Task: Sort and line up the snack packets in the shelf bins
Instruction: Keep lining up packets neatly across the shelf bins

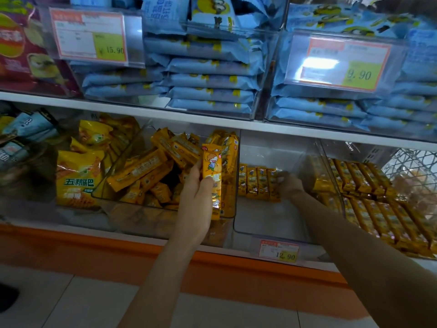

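My left hand (197, 197) grips an upright stack of long yellow snack packets (212, 176), held in front of the clear bin (123, 159) that is full of jumbled yellow packets. My right hand (289, 185) reaches deep into the nearly bare middle bin (267, 218). Its fingers touch the right end of a short row of yellow packets (257, 183) standing at the back. Whether those fingers curl round a packet is hidden. To the right, another bin (369, 200) holds neat rows of the same yellow packets.
Larger yellow bags (79, 176) fill the lower left. Above the white shelf board (212, 121), clear bins hold stacked blue packets (210, 76) with price tags (91, 36). A price label (279, 252) hangs on the middle bin's front. A wire basket (413, 176) stands far right.
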A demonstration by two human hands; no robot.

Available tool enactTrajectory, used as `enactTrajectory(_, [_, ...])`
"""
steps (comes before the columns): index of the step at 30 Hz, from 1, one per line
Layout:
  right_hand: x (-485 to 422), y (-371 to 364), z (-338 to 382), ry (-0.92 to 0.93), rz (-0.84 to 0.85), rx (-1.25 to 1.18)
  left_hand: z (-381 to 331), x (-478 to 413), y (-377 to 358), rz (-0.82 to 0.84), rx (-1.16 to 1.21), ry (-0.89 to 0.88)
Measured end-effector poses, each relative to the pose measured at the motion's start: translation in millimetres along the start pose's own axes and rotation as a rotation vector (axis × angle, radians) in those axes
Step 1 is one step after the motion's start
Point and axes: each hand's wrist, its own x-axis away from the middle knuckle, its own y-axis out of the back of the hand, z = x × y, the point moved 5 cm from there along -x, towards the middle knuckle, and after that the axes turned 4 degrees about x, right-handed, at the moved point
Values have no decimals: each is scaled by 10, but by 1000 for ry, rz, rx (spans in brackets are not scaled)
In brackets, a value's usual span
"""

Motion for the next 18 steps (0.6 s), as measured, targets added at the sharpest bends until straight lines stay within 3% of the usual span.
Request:
enactTrajectory(9, [-57, -79, -32, 96, 118, 116, -29, 9, -4, 7, 40, 17])
enactTrajectory(11, [119, 53, 68, 118, 59, 106, -39, 14, -12, 13, 59, 11])
enactTrajectory(15, [772, 414, 356, 337, -186, -317, -51, 27, -7, 24, 57, -10])
enactTrajectory(18, [1440, 604, 559, 570, -114, -539, -47, 20, -2, 7, 69, -11])
